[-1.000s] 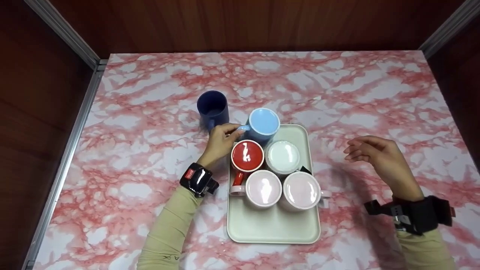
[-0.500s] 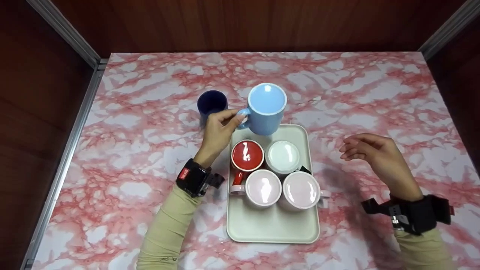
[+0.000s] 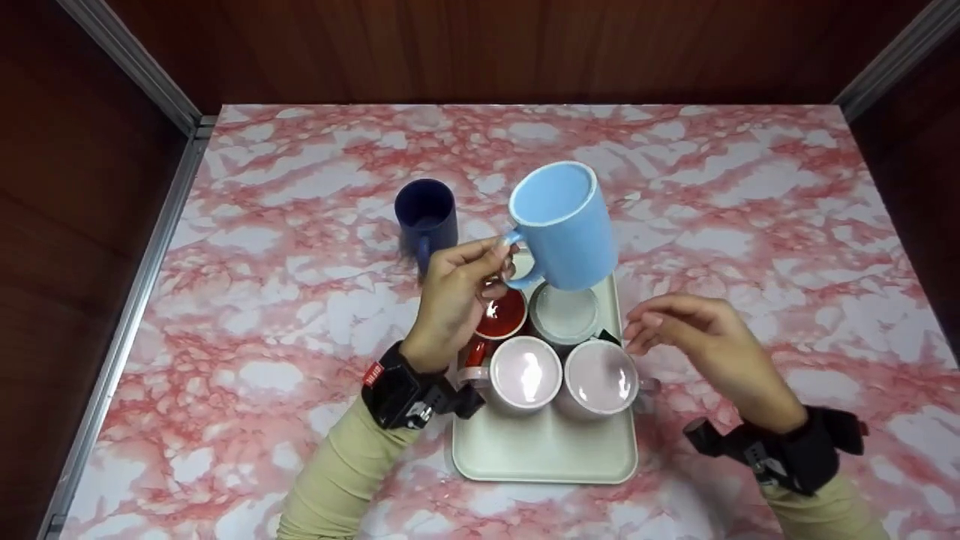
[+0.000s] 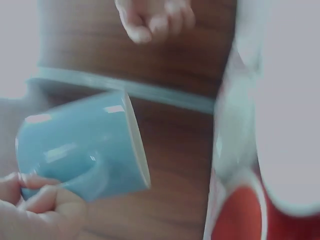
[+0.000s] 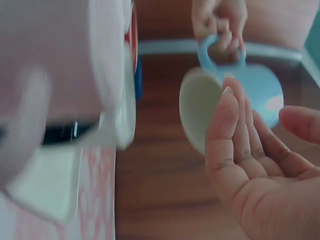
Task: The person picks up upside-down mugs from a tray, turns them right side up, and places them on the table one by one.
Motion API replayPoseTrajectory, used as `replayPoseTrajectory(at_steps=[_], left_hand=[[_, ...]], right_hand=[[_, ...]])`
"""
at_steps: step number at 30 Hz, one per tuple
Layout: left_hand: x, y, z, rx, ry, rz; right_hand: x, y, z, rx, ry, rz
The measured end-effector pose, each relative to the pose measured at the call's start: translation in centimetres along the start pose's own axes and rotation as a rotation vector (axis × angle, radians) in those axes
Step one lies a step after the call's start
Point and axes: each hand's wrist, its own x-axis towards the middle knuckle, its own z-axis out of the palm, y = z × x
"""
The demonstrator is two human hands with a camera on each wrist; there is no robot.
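Blue mug (image 3: 574, 244) gripped by L hand (image 3: 454, 300) abv tray (image 3: 546, 450), R hand (image 3: 709, 352) relaxed nr R rim (image 3: 634, 442).

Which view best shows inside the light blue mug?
Right wrist view: the light blue mug shows its pale interior, partly behind the right hand. The head view shows base, side and handle; the left wrist view, mainly side and rim.

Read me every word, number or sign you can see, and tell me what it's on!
None can be read clearly enough to quote.
Red label on the black wrist gear of the left arm: pale marks, too small and blurred to read.
Light blue mug: no writing on the parts that show.
Dark blue mug: none to be seen either.
Tray: none on the parts that show.
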Motion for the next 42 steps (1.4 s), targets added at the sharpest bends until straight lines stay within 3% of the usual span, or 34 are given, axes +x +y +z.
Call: replayPoseTrajectory(at_steps=[7,11,16,22,31,42], left_hand=[[-1.7,-0.6,1.1,-0.178,-0.063,-0.155],[-2.5,-1.0,1.7,-0.247,-0.098,-0.216],[-3.1,-1.5,2.3,-0.306,-0.134,-0.235],[-3.5,-2.0,2.8,-0.361,-0.13,-0.252],[-4.1,-3.0,2.6,-0.336,-0.181,-0.243],[-4.8,-4.1,1.8,-0.135,-0.215,-0.179]], right_hand=[[-0.4,-0.1,3.9,0.062,-0.002,0.08],[-0.3,0.5,5.7,0.227,-0.013,0.09],[-0.3,1.4,7.0,0.461,0.005,0.012],[-0.5,1.9,7.9,0.622,0.097,-0.09],[-0.6,2.0,8.7,0.683,0.311,-0.032],[-0.7,1.8,7.9,0.741,0.31,-0.067]])
